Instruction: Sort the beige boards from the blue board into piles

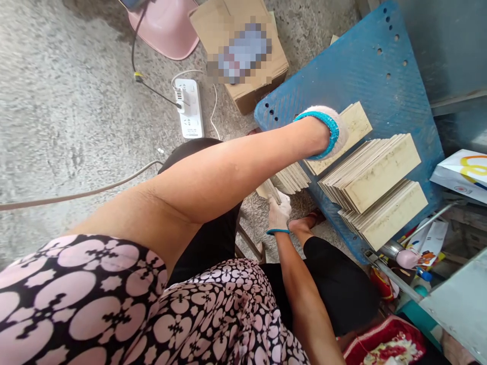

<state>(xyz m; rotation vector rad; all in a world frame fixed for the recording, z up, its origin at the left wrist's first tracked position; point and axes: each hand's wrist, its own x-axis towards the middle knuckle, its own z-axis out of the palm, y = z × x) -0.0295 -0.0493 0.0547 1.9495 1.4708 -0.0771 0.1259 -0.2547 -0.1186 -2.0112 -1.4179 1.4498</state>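
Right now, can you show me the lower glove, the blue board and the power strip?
Lower glove point(279, 217): head view, on the back of the glove.
Blue board point(357, 73): head view, on its bare top.
Power strip point(193, 109): head view, on its white body.

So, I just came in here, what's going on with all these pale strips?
A person in a patterned top is handling thin pale strips with gloved hands. The right hand grips a strip or more, low beside the blue board. The left hand is at a row of strips on that board; its fingers are hidden, so its grip can't be told. Two more rows are packed closely on the board.
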